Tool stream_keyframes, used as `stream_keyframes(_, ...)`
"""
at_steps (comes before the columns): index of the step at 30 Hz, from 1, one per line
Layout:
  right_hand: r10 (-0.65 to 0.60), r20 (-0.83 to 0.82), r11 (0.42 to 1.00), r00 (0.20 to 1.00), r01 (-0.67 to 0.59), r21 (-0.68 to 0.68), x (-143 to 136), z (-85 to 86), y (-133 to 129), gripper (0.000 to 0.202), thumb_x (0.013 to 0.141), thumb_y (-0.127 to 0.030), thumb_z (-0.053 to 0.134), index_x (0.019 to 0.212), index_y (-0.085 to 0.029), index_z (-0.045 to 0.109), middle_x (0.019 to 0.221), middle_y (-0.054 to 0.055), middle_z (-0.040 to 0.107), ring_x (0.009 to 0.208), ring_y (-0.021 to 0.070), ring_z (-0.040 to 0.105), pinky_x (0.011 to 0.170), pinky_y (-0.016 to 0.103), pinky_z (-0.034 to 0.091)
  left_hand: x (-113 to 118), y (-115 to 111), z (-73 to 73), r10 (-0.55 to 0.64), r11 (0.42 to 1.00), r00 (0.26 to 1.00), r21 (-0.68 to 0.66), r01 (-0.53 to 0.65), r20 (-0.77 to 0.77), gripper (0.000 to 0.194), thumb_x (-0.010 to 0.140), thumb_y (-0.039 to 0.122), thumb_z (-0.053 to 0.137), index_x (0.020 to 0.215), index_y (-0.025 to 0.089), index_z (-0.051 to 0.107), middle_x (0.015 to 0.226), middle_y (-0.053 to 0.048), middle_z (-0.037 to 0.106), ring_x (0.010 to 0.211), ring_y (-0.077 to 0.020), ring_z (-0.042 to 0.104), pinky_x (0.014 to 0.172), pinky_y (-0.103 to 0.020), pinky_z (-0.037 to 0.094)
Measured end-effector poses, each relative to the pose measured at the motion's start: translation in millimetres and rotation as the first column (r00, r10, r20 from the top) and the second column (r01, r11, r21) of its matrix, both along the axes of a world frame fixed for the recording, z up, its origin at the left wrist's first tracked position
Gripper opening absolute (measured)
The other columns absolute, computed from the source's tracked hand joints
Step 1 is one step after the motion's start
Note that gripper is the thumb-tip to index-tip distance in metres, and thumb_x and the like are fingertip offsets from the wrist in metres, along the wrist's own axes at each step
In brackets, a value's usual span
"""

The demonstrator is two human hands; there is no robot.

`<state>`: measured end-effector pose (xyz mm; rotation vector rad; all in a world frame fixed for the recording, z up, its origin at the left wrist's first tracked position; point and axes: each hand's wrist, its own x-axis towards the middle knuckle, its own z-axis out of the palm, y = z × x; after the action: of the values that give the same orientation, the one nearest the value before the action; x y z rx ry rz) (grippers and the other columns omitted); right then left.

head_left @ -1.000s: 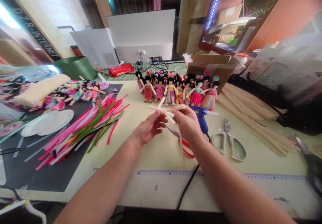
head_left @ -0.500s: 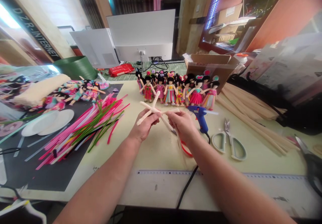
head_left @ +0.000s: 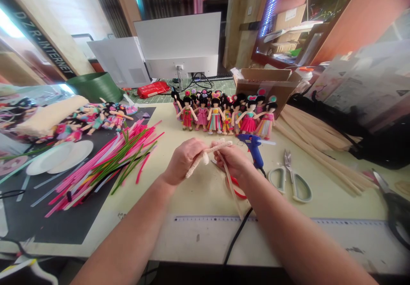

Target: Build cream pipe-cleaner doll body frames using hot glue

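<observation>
Both my hands are closed on a cream pipe-cleaner figure (head_left: 205,157) with several twisted limbs, held above the pale tabletop. My left hand (head_left: 185,161) wraps round its left part, and one limb sticks out below the fingers. My right hand (head_left: 235,159) pinches its right end, where a limb reaches across between the hands. A long untwisted strand (head_left: 233,187) hangs from the right fingers towards the ruler. Under the right hand lies a red-handled tool (head_left: 238,190), partly hidden. A blue glue gun (head_left: 253,148) lies just beyond the right hand, and grey-handled scissors (head_left: 293,176) rest to its right.
Several finished dolls (head_left: 216,116) stand behind my hands, before a cardboard box (head_left: 278,86). Coloured pipe cleaners (head_left: 102,163) and white plates (head_left: 73,157) lie left. Cream pipe cleaners (head_left: 320,152) lie right. A ruler (head_left: 208,219) and black cable (head_left: 237,238) are near the front edge.
The figure has turned in my hands: its limbs, spread up and left before, now point down and right. My left hand has rolled over it, knuckles up.
</observation>
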<state>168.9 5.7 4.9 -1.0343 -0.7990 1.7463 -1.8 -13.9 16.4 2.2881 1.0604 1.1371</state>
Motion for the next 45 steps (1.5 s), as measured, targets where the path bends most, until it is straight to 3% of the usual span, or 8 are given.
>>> stream_keyframes(7, -0.075, -0.016, 0.995, 0.997, 0.076, 0.067, 3.8, 7.0, -0.5, 0.024, 0.060, -0.027, 0.078, 0.061, -0.016, 0.056, 0.052, -0.004, 0.050, 0.045, 0.0049, 0.039, 0.041, 0.020, 0.026, -1.2, 8.3, -8.4, 0.173, 0.980, 0.971, -0.126, -0.154, 0.164, 0.021, 0.081, 0.033, 0.065, 0.099, 0.024, 0.067, 0.099, -0.006, 0.065, 0.088, -0.0189, 0.058, 0.083, -0.030, 0.044)
stream_keyframes(12, -0.215, -0.052, 0.962, 0.975, 0.221, 0.163, 12.5, 10.0, 5.5, 0.022, 0.060, -0.028, 0.079, 0.067, -0.016, 0.062, 0.055, -0.003, 0.052, 0.047, 0.0059, 0.040, 0.043, 0.022, 0.029, -10.6, 19.8, -9.9, 0.473, 0.838, 0.800, -0.469, -0.279, 0.369, 0.024, 0.080, 0.039, 0.064, 0.092, 0.018, 0.065, 0.087, -0.004, 0.065, 0.074, -0.0135, 0.057, 0.069, -0.025, 0.043)
stream_keyframes(15, -0.275, -0.063, 0.938, 0.959, 0.282, 0.203, 16.4, 11.4, 8.3, 0.021, 0.061, -0.030, 0.079, 0.067, -0.016, 0.063, 0.054, -0.004, 0.052, 0.046, 0.0063, 0.040, 0.044, 0.023, 0.030, -11.7, 20.6, -7.7, 0.517, 0.755, 0.736, -0.638, -0.152, 0.437, 0.039, 0.081, 0.054, 0.058, 0.070, 0.016, 0.061, 0.067, -0.003, 0.060, 0.058, -0.0115, 0.054, 0.056, -0.024, 0.038)
stream_keyframes(18, -0.313, -0.064, 0.909, 0.948, 0.318, 0.268, 16.8, 11.4, 8.9, 0.018, 0.063, -0.029, 0.078, 0.066, -0.017, 0.064, 0.054, -0.004, 0.052, 0.049, 0.0074, 0.043, 0.047, 0.023, 0.032, -8.5, 16.6, -5.1, 0.431, 0.687, 0.786, -0.726, 0.031, 0.442, 0.054, 0.081, 0.063, 0.052, 0.057, 0.015, 0.057, 0.053, -0.002, 0.053, 0.049, -0.0109, 0.049, 0.051, -0.025, 0.036)
stream_keyframes(25, -0.303, 0.042, 0.870, 0.952, 0.259, 0.419, 10.1, 15.1, 1.3, 0.013, 0.071, -0.030, 0.072, 0.070, -0.019, 0.065, 0.056, -0.003, 0.056, 0.053, 0.0090, 0.045, 0.053, 0.024, 0.035, -0.5, 9.3, -7.6, 0.224, 0.601, 0.914, -0.786, 0.145, 0.339, 0.064, 0.078, 0.072, 0.049, 0.069, 0.013, 0.070, 0.064, -0.010, 0.067, 0.056, -0.0150, 0.060, 0.054, -0.026, 0.037)
stream_keyframes(31, -0.252, 0.063, 0.870, 0.966, 0.197, 0.451, 2.8, 17.3, -5.8, 0.012, 0.073, -0.030, 0.071, 0.073, -0.019, 0.066, 0.058, -0.003, 0.055, 0.053, 0.0089, 0.046, 0.053, 0.024, 0.035, 12.2, 9.3, -16.3, 0.345, 0.454, 0.710, -0.771, 0.446, 0.614, 0.046, 0.074, 0.059, 0.067, 0.095, 0.019, 0.072, 0.090, -0.005, 0.068, 0.072, -0.0116, 0.060, 0.062, -0.024, 0.042)
stream_keyframes(36, -0.240, 0.063, 0.882, 0.969, 0.191, 0.431, 0.8, 12.1, -5.2, 0.014, 0.074, -0.031, 0.071, 0.073, -0.018, 0.066, 0.056, -0.003, 0.055, 0.052, 0.0089, 0.045, 0.051, 0.024, 0.035, 13.4, 11.9, -18.9, 0.400, 0.506, 0.630, -0.734, 0.453, 0.665, 0.037, 0.069, 0.048, 0.077, 0.088, 0.017, 0.070, 0.082, -0.002, 0.065, 0.065, -0.0081, 0.056, 0.058, -0.021, 0.040)
stream_keyframes(45, -0.183, 0.006, 0.966, 0.983, 0.179, 0.187, 3.4, 6.7, 1.0, 0.025, 0.063, -0.031, 0.079, 0.066, -0.016, 0.060, 0.056, -0.004, 0.052, 0.047, 0.0062, 0.042, 0.043, 0.022, 0.030, 11.6, 12.3, -13.8, 0.333, 0.803, 0.812, -0.596, 0.023, 0.480, 0.031, 0.071, 0.043, 0.075, 0.088, 0.017, 0.072, 0.083, -0.005, 0.070, 0.079, -0.0173, 0.061, 0.074, -0.029, 0.043)
